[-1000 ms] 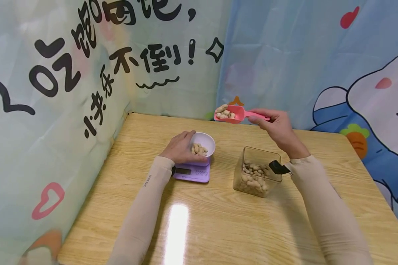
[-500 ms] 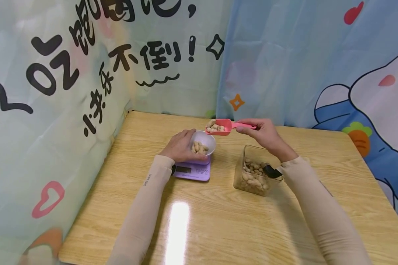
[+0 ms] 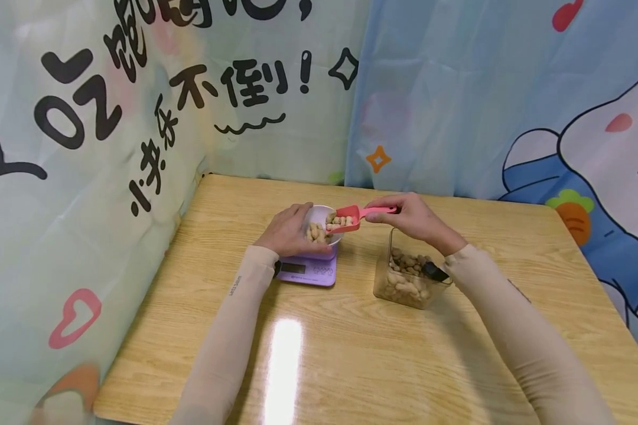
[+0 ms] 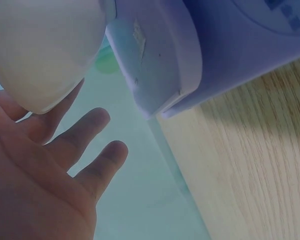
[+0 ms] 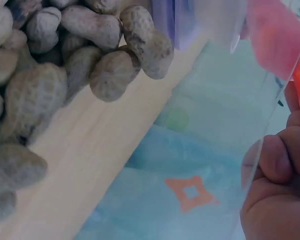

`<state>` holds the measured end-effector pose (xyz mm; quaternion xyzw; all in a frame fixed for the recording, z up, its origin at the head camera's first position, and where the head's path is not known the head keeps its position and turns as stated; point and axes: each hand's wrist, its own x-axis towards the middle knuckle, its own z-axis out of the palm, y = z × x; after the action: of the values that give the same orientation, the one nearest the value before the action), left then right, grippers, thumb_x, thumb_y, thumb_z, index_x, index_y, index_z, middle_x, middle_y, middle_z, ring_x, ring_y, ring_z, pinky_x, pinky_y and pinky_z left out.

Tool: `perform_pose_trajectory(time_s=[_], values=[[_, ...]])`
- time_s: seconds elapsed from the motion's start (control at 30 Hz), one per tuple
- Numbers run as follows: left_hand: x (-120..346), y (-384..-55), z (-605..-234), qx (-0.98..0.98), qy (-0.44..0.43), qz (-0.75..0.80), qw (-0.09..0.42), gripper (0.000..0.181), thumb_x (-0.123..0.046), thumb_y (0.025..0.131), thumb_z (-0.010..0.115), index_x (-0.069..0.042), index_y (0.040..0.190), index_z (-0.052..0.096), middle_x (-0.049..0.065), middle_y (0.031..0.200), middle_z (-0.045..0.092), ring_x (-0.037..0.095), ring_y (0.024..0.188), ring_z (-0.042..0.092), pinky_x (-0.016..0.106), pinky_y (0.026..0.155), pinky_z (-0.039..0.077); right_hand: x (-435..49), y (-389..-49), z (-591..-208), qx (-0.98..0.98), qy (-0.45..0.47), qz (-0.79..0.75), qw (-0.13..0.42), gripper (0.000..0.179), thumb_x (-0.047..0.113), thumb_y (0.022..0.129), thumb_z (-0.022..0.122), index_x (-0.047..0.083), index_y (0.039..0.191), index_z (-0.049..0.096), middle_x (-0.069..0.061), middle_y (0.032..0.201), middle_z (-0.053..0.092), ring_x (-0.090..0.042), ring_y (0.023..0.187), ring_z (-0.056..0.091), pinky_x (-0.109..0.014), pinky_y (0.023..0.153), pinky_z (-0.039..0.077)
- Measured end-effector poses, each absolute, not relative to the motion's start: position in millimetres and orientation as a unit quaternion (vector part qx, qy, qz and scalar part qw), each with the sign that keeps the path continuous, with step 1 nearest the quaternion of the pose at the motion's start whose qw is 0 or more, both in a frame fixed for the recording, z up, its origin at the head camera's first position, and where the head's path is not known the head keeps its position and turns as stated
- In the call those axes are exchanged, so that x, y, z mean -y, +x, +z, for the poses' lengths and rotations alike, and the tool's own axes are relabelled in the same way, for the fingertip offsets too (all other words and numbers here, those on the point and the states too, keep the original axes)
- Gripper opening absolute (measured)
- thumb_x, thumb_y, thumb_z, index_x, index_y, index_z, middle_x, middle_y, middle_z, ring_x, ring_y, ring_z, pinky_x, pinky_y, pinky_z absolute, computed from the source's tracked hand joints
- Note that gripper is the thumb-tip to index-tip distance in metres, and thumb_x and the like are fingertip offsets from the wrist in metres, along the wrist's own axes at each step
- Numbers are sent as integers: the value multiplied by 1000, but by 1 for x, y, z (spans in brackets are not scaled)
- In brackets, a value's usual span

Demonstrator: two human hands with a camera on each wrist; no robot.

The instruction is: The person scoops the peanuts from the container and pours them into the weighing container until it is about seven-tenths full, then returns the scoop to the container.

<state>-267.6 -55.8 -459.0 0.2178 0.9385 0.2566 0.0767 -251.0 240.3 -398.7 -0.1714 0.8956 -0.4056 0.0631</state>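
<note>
A white bowl [image 3: 321, 210] with peanuts [image 3: 316, 233] in it is over the back of a purple kitchen scale [image 3: 311, 271]. My left hand [image 3: 289, 230] holds the bowl from the left, thumb at the front and fingers at the back. In the left wrist view, two fingers [image 4: 85, 130] are spread off the bowl's outer wall [image 4: 50, 50]. My right hand [image 3: 412, 218] grips the handle of a pink scoop [image 3: 354, 216], whose mouth, loaded with peanuts, is over the bowl's right side. Whether the bowl touches the scale is hidden.
A clear square container [image 3: 385, 289] of unshelled peanuts [image 3: 406, 286] stands on the wooden table [image 3: 351, 354], below the right wrist. Printed curtains [image 3: 414, 106] hang along the table's back and left side.
My right hand has brought the loaded scoop leftward and down, from behind the bowl to over its right side. My left hand has stayed at the bowl.
</note>
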Motion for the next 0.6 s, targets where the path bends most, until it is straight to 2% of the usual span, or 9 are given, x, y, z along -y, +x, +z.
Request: perform_pose_trajectory(time_s=[0.2, 0.3, 0.43, 0.6], values=[[56, -269, -460, -938, 219, 258, 75, 125, -77, 66, 77, -15, 161, 26, 12, 154, 41, 31, 138, 42, 47, 114, 36, -231, -251, -389, -912, -214, -345, 58, 30, 38, 93, 75, 17, 114, 79, -2, 96, 73, -18, 63, 44, -32, 58, 38], [56, -269, -460, -937, 219, 262, 76, 125, -77, 65, 78, -15, 161, 26, 11, 154, 41, 30, 137, 43, 47, 113, 37, -227, -251, -385, -917, -233, -319, 55, 27, 36, 93, 75, 16, 111, 79, -1, 96, 72, -17, 60, 41, -31, 55, 37], [56, -268, -461, -936, 221, 263, 75, 125, -77, 65, 77, -14, 161, 27, 12, 153, 42, 30, 136, 44, 46, 113, 37, -225, -250, -379, -922, -251, -292, 49, 26, 33, 94, 75, 14, 111, 79, -1, 100, 74, -16, 60, 45, -29, 56, 40], [56, -268, -462, -936, 224, 262, 72, 125, -78, 66, 76, -14, 161, 26, 11, 153, 42, 30, 136, 44, 46, 113, 37, -228, -246, -373, -926, -255, -272, 57, 26, 31, 95, 74, 13, 113, 79, -1, 92, 73, -14, 55, 40, -28, 52, 36]])
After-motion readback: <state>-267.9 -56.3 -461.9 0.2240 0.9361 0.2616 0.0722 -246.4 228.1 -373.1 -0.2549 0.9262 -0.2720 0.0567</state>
